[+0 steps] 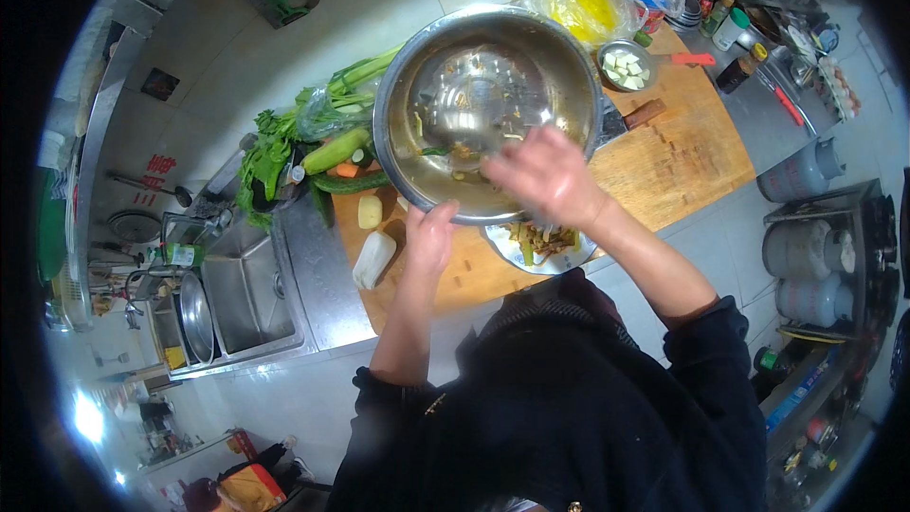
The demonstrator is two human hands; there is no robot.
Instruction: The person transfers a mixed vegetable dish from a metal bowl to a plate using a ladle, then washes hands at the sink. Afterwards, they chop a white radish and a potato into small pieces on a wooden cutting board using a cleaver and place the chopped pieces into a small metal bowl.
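A large stainless steel mixing bowl (419,188) is tilted above the wooden cutting board (689,149), with food scraps and some liquid inside. My left hand (431,231) grips the bowl's near rim. Blurred by motion, my right hand (544,174) is over the bowl's near right part, its fingers towards the inside; whether it holds anything cannot be told. Below the rim, partly covered by the bowl, a patterned plate (501,245) bears a mix of cooked-looking food strips (544,242).
Left of the bowl lie celery (270,156), a pale green squash (338,151), a cucumber (352,183) and a peeled white radish piece (375,259). A cleaver handle (645,114) and a ladle of white cubes (625,71) are at right. A steel sink (249,291) stands at left.
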